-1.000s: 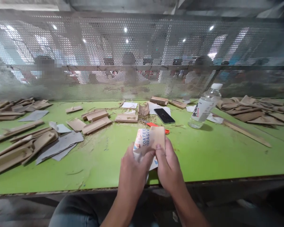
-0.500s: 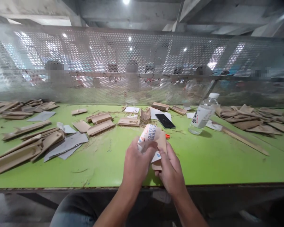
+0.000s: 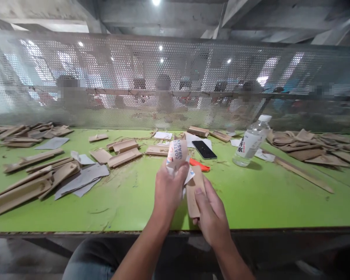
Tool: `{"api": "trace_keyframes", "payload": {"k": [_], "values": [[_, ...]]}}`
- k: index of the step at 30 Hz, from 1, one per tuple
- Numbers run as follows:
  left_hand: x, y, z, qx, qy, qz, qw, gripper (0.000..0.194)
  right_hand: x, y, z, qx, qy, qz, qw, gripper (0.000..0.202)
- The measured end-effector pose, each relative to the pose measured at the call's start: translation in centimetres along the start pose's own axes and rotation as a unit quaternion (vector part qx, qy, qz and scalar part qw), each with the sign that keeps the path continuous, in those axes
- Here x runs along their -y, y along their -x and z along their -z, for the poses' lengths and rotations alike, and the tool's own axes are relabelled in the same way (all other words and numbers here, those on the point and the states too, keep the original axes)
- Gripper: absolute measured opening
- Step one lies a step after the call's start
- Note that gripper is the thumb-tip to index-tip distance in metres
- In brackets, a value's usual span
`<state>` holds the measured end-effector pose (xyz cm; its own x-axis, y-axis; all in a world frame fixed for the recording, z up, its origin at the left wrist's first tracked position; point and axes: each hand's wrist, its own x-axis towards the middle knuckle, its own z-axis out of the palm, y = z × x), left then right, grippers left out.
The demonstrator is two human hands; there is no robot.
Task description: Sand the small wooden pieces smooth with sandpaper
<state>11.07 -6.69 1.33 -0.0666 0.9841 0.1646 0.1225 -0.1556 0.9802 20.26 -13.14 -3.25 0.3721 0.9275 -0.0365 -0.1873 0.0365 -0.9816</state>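
Observation:
Over the front middle of the green table, my left hand (image 3: 170, 188) is closed on a curled sheet of sandpaper (image 3: 177, 151) whose white printed backing faces me. My right hand (image 3: 211, 210) grips a flat, light-brown wooden piece (image 3: 195, 192), thumb on its face and fingers behind. One corner of the sandpaper lies by the upper left edge of the wood; whether they touch I cannot tell. An orange-red tool, perhaps a utility knife (image 3: 200, 165), lies on the table just beyond the wood.
A black phone (image 3: 204, 149) and a water bottle (image 3: 251, 142) are on the green table (image 3: 128, 210). Wooden pieces (image 3: 26, 186) and grey sheets (image 3: 81, 179) lie left, with more wood (image 3: 306, 146) at right. A perforated screen (image 3: 175, 77) stands behind; people show through it.
My left hand and the sandpaper have shifted slightly left, away from the wood. The wooden piece has turned and more of its face shows. More of the orange-red tool is uncovered.

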Motion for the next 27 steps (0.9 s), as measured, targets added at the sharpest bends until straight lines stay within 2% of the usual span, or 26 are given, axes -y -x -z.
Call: {"api": "trace_keyframes", "payload": {"k": [6,11,19,27], "values": [[0.4,2.7,0.4,0.061,-0.042,0.03,0.997,0.013,-0.7,-1.1,0.2,-0.019,-0.011,0.019,1.0,0.077],[0.9,4.7,1.4,0.109,-0.1,0.045,0.988,0.01,-1.9,-2.7,0.6,-0.01,0.005,0.115,0.993,0.062],[1.6,4.0,0.3,0.081,-0.112,0.016,0.99,0.014,-2.0,-3.6,1.0,0.02,0.007,0.124,0.992,0.047],[1.2,4.3,0.2,0.065,-0.137,-0.004,0.988,0.016,-2.2,-3.5,0.9,0.044,-0.06,0.098,0.992,0.05]]}}
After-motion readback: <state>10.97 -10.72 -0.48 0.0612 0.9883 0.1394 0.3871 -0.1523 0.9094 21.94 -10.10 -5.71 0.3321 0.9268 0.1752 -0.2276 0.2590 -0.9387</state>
